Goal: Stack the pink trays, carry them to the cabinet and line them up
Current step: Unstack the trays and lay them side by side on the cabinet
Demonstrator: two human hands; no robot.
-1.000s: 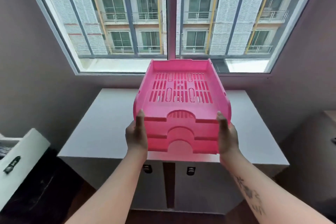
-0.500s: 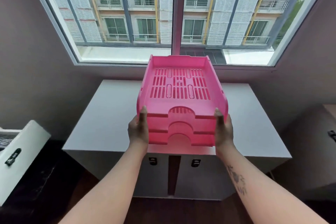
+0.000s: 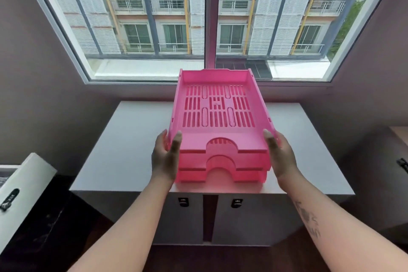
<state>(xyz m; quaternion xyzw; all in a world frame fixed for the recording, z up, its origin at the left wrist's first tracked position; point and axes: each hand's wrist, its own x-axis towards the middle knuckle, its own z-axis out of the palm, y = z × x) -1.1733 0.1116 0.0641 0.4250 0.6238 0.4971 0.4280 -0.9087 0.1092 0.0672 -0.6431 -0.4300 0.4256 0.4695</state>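
Three pink slotted trays (image 3: 218, 115) are nested in one stack, their arched front cut-outs facing me. The stack is low over the front middle of the white cabinet top (image 3: 128, 150); whether its underside touches the top I cannot tell. My left hand (image 3: 166, 157) grips the stack's left front corner, thumb on the top tray's rim. My right hand (image 3: 279, 157) grips the right front corner the same way.
The white cabinet has two doors with dark handles (image 3: 183, 202) below its front edge. A large window (image 3: 209, 17) rises behind it. A white open door or drawer front (image 3: 19, 194) juts in at the lower left. A darker cabinet (image 3: 386, 172) stands at the right.
I have come closer to the cabinet and both hands have lowered the tray stack toward its top. The grip on both corners is unchanged.
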